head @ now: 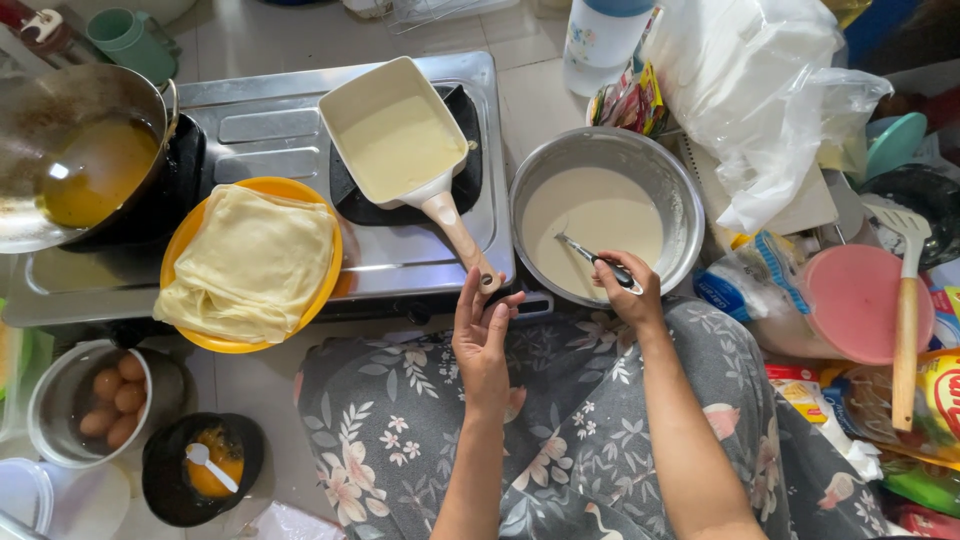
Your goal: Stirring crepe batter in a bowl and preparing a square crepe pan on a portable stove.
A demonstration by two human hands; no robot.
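the left hand (483, 335) is open, fingertips touching the wooden handle end of the cream square pan (396, 135) of batter on the steel stove (280, 120). the right hand (628, 290) grips a black-handled ladle (598, 260) in the round steel bowl (678, 190) of pale batter, just right of the stove.

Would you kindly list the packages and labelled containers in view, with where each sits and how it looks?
White bottle: top centre, blue cap, small coloured label.
Snack wrappers: beside the metal bowl, red and yellow.
Clear plastic bag: top right, crumpled, whitish.
Yellow packet: right edge, red markings.
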